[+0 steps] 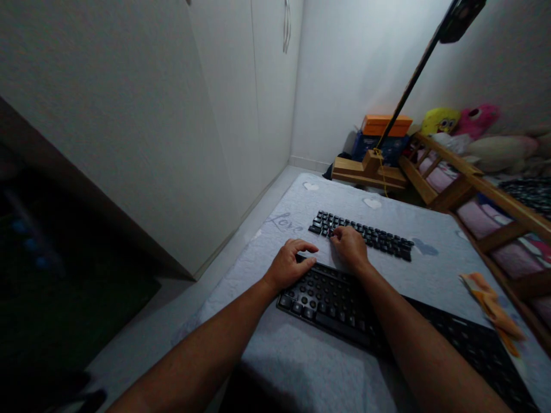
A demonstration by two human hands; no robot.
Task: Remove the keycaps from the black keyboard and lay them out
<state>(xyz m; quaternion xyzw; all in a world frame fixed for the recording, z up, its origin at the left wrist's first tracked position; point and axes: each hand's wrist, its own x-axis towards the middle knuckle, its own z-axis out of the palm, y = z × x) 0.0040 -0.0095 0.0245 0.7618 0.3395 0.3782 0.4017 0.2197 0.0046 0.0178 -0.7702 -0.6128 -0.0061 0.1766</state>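
Note:
A black keyboard (331, 307) lies on the quilted grey-blue cloth (267, 350), with many round key mounts bare and keycaps along its near row. Over its far left corner rests my left hand (293, 265), thumb and fingers apart, holding nothing. Rows of loose black keycaps (383, 238) are laid out beyond the keyboard. At the left part of these rows is my right hand (349, 246), its fingers pinched together at a keycap; whether the keycap is gripped is too small to tell. My right forearm hides part of the keyboard.
An orange patterned cloth (493, 304) lies at the right, near a black panel with keys (469, 338). A wooden bed rail (495, 189) runs along the right. Beyond the far edge is a wooden stand (370, 169) with a slanted pole. White cabinets (224, 115) stand at the left.

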